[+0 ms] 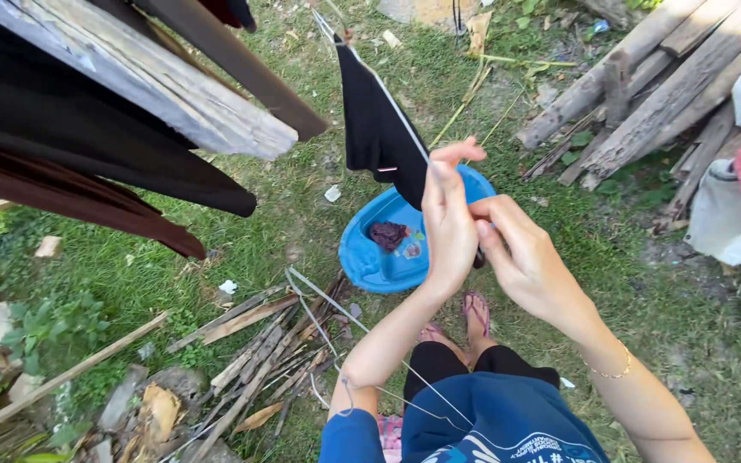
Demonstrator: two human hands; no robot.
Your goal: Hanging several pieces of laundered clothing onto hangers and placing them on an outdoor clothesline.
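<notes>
Black cloth [379, 137] edge pinched between both hands; grip point hidden.

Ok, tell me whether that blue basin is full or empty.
Nearly empty: the basin on the grass holds only a dark red bundle and a small scrap; bare blue bottom shows.

Bright sunlight falls on a patchy green grass ground [216, 249] strewn with dry leaves. A heap of thin grey sticks and split wood scraps [255, 360] lies at lower left. Weathered grey wooden planks [645, 94] are stacked at upper right. A rough grey timber beam [156, 81] slants across the upper left.
</notes>
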